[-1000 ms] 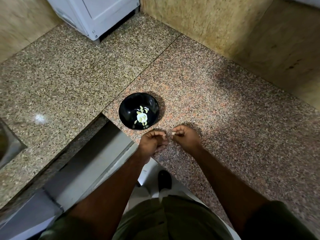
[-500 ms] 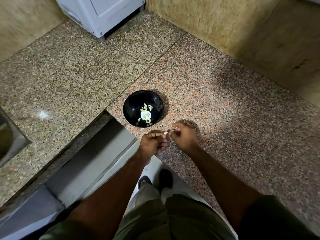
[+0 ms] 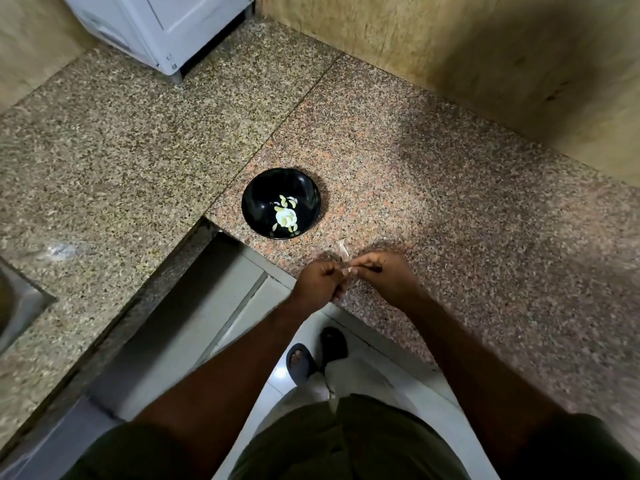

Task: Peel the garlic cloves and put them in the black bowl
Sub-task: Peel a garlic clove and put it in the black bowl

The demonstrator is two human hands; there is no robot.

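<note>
Speckled granite forms an L-shaped desk (image 3: 433, 188) against tan walls, with a white appliance (image 3: 166, 26) at the far corner and a steel sink (image 3: 17, 306) at the left edge. Near the desk's inner corner sits the black bowl (image 3: 256, 202), holding peeled garlic cloves (image 3: 286, 216). A scrap of papery skin (image 3: 342, 247) lies just beside it. Close to the desk's front edge, the left hand (image 3: 320, 282) and right hand (image 3: 388, 277) meet, fingers curled, pinching a small garlic clove (image 3: 345, 270) between them. Below, sandalled feet (image 3: 313, 353) stand on white floor tiles.
</note>
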